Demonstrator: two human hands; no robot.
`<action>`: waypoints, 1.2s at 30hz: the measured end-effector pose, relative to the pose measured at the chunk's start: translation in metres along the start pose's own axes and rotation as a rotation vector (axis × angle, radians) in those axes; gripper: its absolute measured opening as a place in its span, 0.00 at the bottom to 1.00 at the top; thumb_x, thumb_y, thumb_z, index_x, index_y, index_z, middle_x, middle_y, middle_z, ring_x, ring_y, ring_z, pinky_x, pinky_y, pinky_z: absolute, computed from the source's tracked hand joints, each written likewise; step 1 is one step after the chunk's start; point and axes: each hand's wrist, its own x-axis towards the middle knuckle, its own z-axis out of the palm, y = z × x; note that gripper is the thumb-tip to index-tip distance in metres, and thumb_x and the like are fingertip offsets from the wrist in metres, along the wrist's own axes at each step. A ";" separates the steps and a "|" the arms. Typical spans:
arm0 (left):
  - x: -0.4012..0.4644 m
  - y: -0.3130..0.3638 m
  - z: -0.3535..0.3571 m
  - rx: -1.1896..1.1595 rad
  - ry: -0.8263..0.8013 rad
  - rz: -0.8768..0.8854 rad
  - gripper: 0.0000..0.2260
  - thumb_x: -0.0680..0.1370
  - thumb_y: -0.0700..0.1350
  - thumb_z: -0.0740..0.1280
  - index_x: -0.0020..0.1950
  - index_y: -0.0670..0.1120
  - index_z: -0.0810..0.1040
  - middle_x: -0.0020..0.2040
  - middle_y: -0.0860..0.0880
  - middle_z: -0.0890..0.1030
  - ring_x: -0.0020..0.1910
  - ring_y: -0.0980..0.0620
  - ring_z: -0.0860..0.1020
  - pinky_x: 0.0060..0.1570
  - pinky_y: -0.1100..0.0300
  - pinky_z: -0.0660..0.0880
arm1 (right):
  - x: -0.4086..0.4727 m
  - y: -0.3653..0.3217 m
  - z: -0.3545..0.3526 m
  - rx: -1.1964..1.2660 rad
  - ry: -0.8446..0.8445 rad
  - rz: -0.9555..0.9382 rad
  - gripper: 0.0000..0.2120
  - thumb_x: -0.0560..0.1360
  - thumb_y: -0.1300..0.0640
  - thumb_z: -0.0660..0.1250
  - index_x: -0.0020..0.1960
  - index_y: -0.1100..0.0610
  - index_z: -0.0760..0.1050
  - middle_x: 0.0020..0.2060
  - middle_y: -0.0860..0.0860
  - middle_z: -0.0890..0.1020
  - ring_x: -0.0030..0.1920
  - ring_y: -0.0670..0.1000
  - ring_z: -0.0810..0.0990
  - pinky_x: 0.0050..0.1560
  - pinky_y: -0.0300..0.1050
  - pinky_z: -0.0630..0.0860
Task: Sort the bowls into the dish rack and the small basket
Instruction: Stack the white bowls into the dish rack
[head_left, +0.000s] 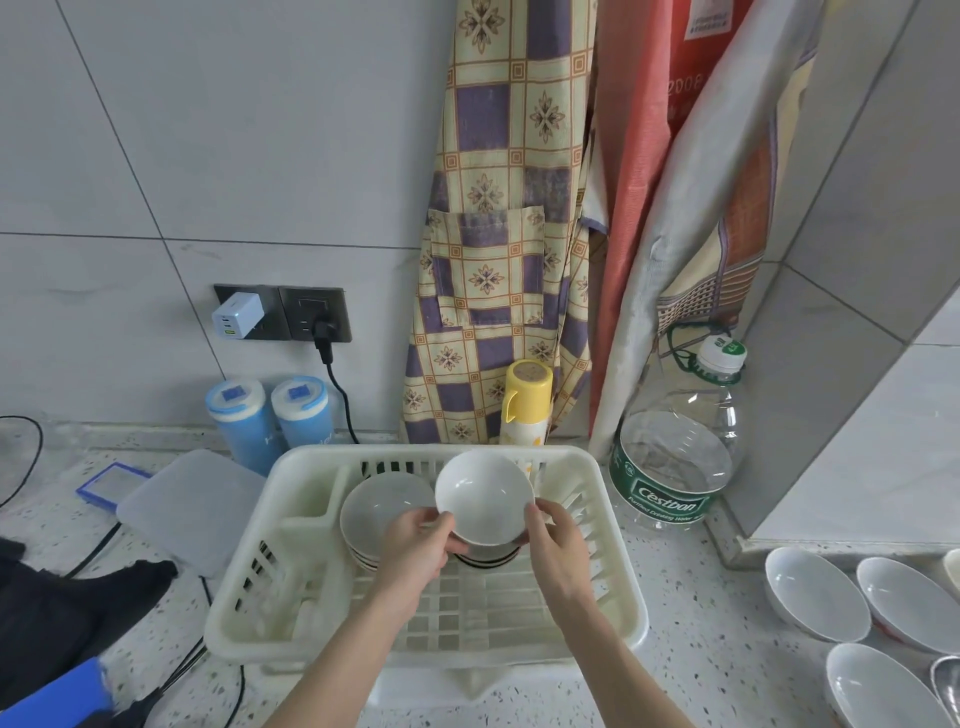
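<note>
The speckled counter (691, 613) carries everything, and it meets the tiled wall at its back edge. In the middle of the counter, close to the front edge, stands the big cream dish rack (618, 597). At the back edge, to the right of the rack, there is a large clear water bottle (675, 457) with a green label. Behind the rack a patterned apron (498, 234) hangs down the wall.

On the left side of the counter a flat plastic lid (192, 509) lies just beside the rack. At the back edge on the left two blue canisters (270, 421) stand side by side, touching.

Near the right edge of the counter three white bowls (815, 592) lie tilted, close together, well apart from the rack.

Inside the rack, in its back half, a stack of bowls (384, 499) leans on its edge. A single white bowl (484, 496) is held above the rack, just beside this stack and tilted toward the camera.

The left hand (415, 545) grasps the lower left rim of this bowl. The right hand (556, 551) grasps its lower right rim.

A yellow cup (527, 400) stands upside down behind the rack.
</note>
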 end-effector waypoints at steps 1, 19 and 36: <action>0.001 -0.001 0.003 0.016 -0.002 0.005 0.07 0.77 0.39 0.62 0.50 0.41 0.79 0.34 0.42 0.85 0.19 0.57 0.62 0.20 0.65 0.61 | 0.000 0.002 0.000 -0.037 -0.016 -0.006 0.13 0.78 0.48 0.62 0.60 0.50 0.76 0.36 0.47 0.84 0.40 0.43 0.81 0.37 0.38 0.71; 0.011 -0.020 0.013 0.386 0.042 0.222 0.22 0.78 0.39 0.63 0.72 0.49 0.69 0.35 0.48 0.79 0.29 0.55 0.74 0.30 0.63 0.70 | 0.008 0.017 0.001 -0.251 -0.076 -0.113 0.14 0.80 0.49 0.59 0.65 0.44 0.74 0.33 0.48 0.78 0.32 0.44 0.75 0.34 0.41 0.72; -0.004 -0.019 0.008 0.456 -0.023 0.227 0.30 0.80 0.46 0.64 0.80 0.50 0.56 0.33 0.48 0.80 0.33 0.55 0.79 0.36 0.61 0.74 | 0.003 0.011 0.001 -0.184 -0.128 0.109 0.13 0.80 0.47 0.53 0.44 0.46 0.75 0.35 0.49 0.84 0.40 0.47 0.80 0.45 0.48 0.77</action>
